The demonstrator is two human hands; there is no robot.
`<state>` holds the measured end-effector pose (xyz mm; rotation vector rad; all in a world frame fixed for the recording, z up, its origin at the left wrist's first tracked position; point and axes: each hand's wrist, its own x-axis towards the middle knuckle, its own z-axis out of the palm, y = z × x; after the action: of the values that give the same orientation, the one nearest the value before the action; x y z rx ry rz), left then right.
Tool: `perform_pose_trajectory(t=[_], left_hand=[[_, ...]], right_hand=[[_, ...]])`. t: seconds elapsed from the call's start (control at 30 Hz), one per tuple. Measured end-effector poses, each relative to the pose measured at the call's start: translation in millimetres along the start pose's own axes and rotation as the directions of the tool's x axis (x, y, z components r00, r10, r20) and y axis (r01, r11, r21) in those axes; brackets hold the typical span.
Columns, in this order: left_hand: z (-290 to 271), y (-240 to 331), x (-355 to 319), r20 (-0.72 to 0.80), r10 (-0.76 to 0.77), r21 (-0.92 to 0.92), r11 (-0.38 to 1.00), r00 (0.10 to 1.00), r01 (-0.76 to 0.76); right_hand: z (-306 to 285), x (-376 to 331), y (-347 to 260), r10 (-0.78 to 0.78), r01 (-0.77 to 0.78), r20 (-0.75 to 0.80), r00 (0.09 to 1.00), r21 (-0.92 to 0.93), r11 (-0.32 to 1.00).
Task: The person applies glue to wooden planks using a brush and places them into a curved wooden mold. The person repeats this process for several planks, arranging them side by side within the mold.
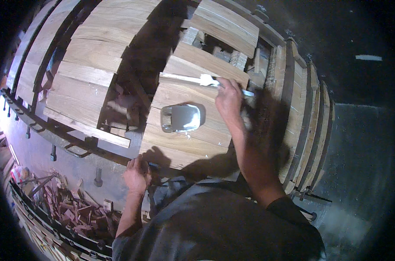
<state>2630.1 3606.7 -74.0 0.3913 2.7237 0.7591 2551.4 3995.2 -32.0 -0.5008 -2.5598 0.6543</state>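
My right hand [228, 96] is closed around the handle of a brush [209, 81] with a white-coated head. The brush head rests by the edge of a wooden board, where a white strip of what looks like glue [180, 78] runs to the left. Below it, a clear plastic container [186, 118] holding white liquid sits on the wooden boards [180, 150], laid side by side. At the near left corner of these boards, my left hand [137, 174] is curled beside the metal rail; what its fingers hold, if anything, is hidden.
Another row of boards [82, 82] lies to the left, across a dark gap. A metal rail [65, 141] with bolts and handles runs along the near left. Offcuts [78, 213] are heaped at lower left. Long clamped boards [299, 117] curve along the right, beside a grey floor [358, 152].
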Motion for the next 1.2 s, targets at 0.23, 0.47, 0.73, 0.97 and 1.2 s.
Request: perform_pose_trajectory(t=[0.23, 0.47, 0.73, 0.97, 1.2], left_hand=[[-3.5, 3.1, 0.8, -0.051, -0.008, -0.047, 0.999, 0.999, 0.006], [-3.5, 2.1, 1.6, -0.070, 0.029, -0.042, 0.999, 0.997, -0.032], [5.1, -1.2, -1.0, -0.089, 0.069, -0.092, 0.993, 0.994, -0.077], [6.7, -0.2, 1.5, -0.055, 0.099, -0.012, 0.995, 0.994, -0.100], [5.6, 3.9, -0.9, -0.031, 0.026, -0.012, 1.000, 0.999, -0.027]], right_hand=[[73.0, 21.8, -78.9, -0.079, 0.067, 0.059, 0.995, 0.185, 0.980], [91.0, 27.2, -86.4, -0.081, 0.073, 0.006, 0.997, 0.379, 0.922], [13.8, -20.7, 27.9, 0.204, -0.191, -0.028, 0.979, 0.247, 0.950], [-66.0, -62.2, 170.7, 0.455, -0.441, -0.201, 0.867, 0.114, 0.890], [-104.4, -74.6, 249.7, 0.513, -0.490, -0.385, 0.767, 0.164, 0.856]])
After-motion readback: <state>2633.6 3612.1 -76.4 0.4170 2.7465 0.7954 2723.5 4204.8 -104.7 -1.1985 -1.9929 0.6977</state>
